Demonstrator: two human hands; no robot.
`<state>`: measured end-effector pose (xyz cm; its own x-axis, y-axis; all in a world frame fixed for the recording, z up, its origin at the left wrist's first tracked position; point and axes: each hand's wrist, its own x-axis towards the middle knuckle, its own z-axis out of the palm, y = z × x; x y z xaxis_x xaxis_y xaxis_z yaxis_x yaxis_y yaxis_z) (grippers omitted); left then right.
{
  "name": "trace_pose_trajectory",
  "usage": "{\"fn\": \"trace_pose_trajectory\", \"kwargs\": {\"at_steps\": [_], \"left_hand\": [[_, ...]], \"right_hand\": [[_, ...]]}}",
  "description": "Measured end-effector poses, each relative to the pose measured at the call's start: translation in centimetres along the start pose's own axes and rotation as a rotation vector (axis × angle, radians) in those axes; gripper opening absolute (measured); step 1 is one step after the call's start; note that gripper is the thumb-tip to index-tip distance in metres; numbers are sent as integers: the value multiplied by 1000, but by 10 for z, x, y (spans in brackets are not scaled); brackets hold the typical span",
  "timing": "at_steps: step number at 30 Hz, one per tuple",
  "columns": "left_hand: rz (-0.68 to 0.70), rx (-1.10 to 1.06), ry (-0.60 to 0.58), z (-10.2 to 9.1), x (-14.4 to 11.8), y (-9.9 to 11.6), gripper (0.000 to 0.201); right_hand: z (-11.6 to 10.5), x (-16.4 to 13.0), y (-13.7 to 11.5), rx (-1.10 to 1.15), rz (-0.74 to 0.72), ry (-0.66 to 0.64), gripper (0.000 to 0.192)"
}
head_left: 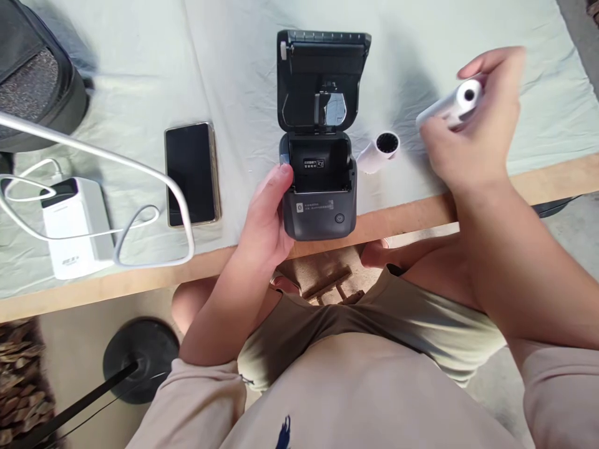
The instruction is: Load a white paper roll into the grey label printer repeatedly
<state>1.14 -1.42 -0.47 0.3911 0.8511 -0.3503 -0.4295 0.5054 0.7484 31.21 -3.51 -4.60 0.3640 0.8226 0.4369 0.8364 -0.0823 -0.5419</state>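
My left hand (269, 209) grips the left side of a small black label printer (318, 215) by the table's front edge. The printer's lid (322, 81) is swung up, and its paper bay shows no roll inside. Over on the right, my right hand (486, 131) is closed around a white paper roll (452, 103) with a small dark core hole at its end. That hand is slightly blurred. Between the hands, close to the printer, another white roll (372, 156) with a wider dark core lies on the cloth.
A smartphone (191, 174) lies left of the printer. Farther left are a white power bank (75, 231), a looping white cable (140, 168) and a black bag (42, 75). The wooden table edge (206, 265) runs in front of my legs; a round black stand base (140, 355) is on the floor.
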Motion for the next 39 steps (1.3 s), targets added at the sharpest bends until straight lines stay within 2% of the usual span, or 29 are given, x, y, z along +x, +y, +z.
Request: {"fn": "trace_pose_trajectory", "kwargs": {"at_steps": [3,5,6,8,10,12,15,17,20,23,26,30,32,35,37,38,39], "left_hand": [[-9,0,-15,-1,1,-1,23],[-2,-2,-30,-3,1,-2,18],[2,2,-36,-4,0,-3,17],[18,22,-54,-5,-1,-5,16],[38,65,-53,-5,-2,-5,14],[58,108,-43,-3,-4,-5,12],[69,95,-53,-1,-4,-5,13],[85,46,-65,-2,-3,-6,12],[83,-7,-66,-5,-2,-6,12],[61,-3,-89,-8,-1,-6,8],[72,21,-112,-8,0,-5,23],[113,-40,-153,-8,2,-5,27],[79,-17,-155,-8,0,-3,25],[26,83,-104,-8,-4,-1,42],[27,135,-81,-9,-6,-1,54],[36,152,-78,-9,-6,-1,58],[47,167,-83,-10,-5,-2,61]], "right_hand": [[-4,-1,-16,203,-122,205,54],[-9,-7,-44,376,-260,255,61],[-12,-12,-61,429,-272,239,56],[-16,-23,-93,432,-286,72,35],[-17,-32,-115,402,-321,-128,35],[-14,-36,-126,273,-334,-257,36],[-6,-35,-128,73,-344,-306,23],[-1,-34,-125,45,-385,-269,15],[2,-34,-122,69,-531,-207,25],[-1,-37,-121,110,-670,-181,25],[-6,-39,-120,155,-702,-159,27],[-7,-42,-122,140,-684,-161,34],[-4,-44,-124,160,-705,-166,33],[-1,-46,-125,286,-775,-84,24],[-2,-43,-122,373,-735,51,10],[-3,-41,-118,401,-639,64,5],[-4,-38,-114,426,-520,49,15]]}}
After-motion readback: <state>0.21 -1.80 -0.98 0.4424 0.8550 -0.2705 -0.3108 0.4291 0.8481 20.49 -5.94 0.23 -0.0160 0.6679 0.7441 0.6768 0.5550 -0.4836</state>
